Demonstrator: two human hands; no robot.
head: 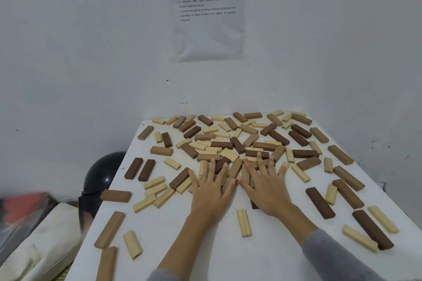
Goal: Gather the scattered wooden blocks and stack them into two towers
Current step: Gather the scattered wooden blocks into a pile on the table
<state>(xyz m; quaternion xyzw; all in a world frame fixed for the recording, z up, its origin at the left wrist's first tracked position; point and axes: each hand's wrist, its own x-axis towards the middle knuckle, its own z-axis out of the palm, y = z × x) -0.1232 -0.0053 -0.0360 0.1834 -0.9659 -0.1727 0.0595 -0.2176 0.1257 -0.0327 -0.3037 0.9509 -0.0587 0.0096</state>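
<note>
Several wooden blocks in pale, mid-brown and dark brown lie scattered flat over a white table (205, 246). The densest heap of blocks (228, 146) is at the table's middle and back. My left hand (211, 189) lies flat with fingers spread, resting on blocks at the heap's near edge. My right hand (265, 185) lies beside it, fingers also straight and spread, pressing on blocks there. The two thumbs nearly touch. No tower stands anywhere. A single pale block (244, 222) lies just in front of the hands.
A white wall rises behind the table with a printed instruction sheet (207, 9) taped to it. Left of the table sit a dark round helmet (102, 178), a pale cloth bag (43, 246) and a red item (22, 207). Loose blocks lie near every table edge.
</note>
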